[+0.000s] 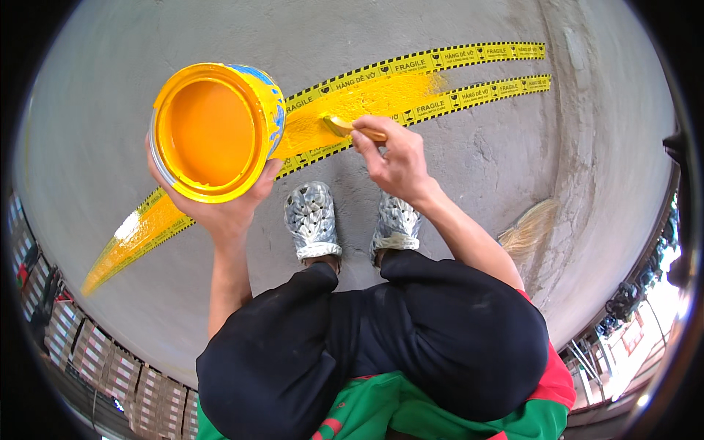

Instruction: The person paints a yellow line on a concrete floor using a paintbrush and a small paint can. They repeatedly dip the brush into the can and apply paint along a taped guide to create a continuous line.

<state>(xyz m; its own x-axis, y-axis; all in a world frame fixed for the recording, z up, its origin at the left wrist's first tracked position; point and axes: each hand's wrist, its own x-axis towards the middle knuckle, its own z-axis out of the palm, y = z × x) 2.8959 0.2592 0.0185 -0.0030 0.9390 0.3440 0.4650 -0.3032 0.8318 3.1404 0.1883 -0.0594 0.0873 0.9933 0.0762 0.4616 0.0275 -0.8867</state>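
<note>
My left hand (235,211) is wrapped round the underside and side of an open paint can (273,110), held up above the floor. Thick yellow-orange paint (209,132) fills part of it, and its rim is smeared. Between the fingers of my right hand (396,158) is the wooden handle of a paintbrush (339,125). Its yellow-coated bristles touch a wet yellow painted stripe (367,95) on the floor. An upper strip of black-and-yellow tape (469,56) and a lower strip of tape (469,97) border that stripe. The can hides the stripe's middle.
Grey concrete floor (469,176) with a rough seam at the right spreads around me. My feet in patterned clogs (311,216) stand just below the lower tape. A straw broom head (529,226) lies at the right. Stacked cartons (110,359) line the lower left.
</note>
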